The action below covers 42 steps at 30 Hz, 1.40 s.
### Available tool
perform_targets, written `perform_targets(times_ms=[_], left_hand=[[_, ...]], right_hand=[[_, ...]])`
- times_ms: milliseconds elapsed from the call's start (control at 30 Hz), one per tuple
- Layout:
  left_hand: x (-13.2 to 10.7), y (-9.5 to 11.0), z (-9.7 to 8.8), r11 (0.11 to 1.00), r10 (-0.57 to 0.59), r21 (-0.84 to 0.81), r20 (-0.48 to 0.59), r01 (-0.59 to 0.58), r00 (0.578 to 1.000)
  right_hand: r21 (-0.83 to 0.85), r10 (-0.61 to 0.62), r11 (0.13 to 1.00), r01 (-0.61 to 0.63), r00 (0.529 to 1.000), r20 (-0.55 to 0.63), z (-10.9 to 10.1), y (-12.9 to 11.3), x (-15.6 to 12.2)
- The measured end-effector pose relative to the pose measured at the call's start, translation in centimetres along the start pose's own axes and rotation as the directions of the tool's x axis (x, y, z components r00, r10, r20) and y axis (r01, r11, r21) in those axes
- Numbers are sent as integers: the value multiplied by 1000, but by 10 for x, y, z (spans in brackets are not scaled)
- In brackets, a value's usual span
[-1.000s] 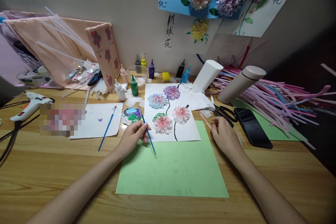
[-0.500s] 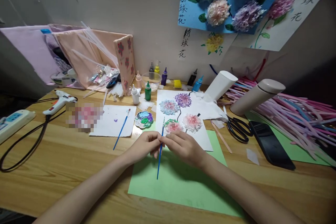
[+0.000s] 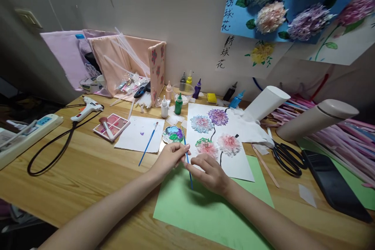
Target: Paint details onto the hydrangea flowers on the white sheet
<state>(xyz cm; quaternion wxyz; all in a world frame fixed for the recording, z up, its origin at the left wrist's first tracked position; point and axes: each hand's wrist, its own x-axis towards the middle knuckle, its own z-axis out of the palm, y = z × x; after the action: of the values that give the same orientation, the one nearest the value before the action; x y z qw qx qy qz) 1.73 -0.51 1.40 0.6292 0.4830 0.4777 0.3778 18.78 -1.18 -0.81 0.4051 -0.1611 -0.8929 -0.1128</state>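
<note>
My left hand [image 3: 169,157] pinches a thin blue paintbrush [image 3: 187,161] near its upper part, bristles pointing away from me. My right hand [image 3: 209,172] has its fingers curled round the same brush a little lower, on the handle. Both hands hover over the near edge of a white sheet [image 3: 240,164] with four paper flowers, which lies partly on a green sheet [image 3: 211,211]. A small paint palette [image 3: 173,134] with green, blue and purple paint sits just beyond my left hand.
A second blue brush [image 3: 148,149] lies on a white paper. Paint bottles [image 3: 178,104], a makeup palette [image 3: 111,125], a glue gun [image 3: 87,108] and a power strip [image 3: 27,136] sit to the left. Scissors [image 3: 285,158], a phone [image 3: 334,183] and straws lie right.
My right hand came over from the scissors side and took hold of the brush beside my left hand. The view has swung left, showing the power strip and makeup palette.
</note>
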Motion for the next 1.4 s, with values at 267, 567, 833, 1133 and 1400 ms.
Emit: perform_targets(times_ms=[267, 567, 833, 1133, 1400], left_hand=[[-9, -8, 7, 968, -20, 250, 85, -2, 996], [-18, -14, 7, 388, 178, 881, 217, -271, 960], [-13, -16, 4, 356, 183, 890, 232, -284, 955], [-13, -17, 1, 376, 260, 863, 252, -338, 932], [-7, -20, -1, 442, 265, 840, 214, -316, 940]], right_hand=[[-39, 248, 966, -255, 960, -128, -1, 1, 2], [-50, 436, 899, -435, 900, -6, 5, -4, 6], [-34, 420, 907, -419, 908, 12, 5, -3, 3], [59, 458, 887, -458, 859, -227, -23, 16, -9], [469, 760, 649, -599, 487, -431, -45, 39, -58]])
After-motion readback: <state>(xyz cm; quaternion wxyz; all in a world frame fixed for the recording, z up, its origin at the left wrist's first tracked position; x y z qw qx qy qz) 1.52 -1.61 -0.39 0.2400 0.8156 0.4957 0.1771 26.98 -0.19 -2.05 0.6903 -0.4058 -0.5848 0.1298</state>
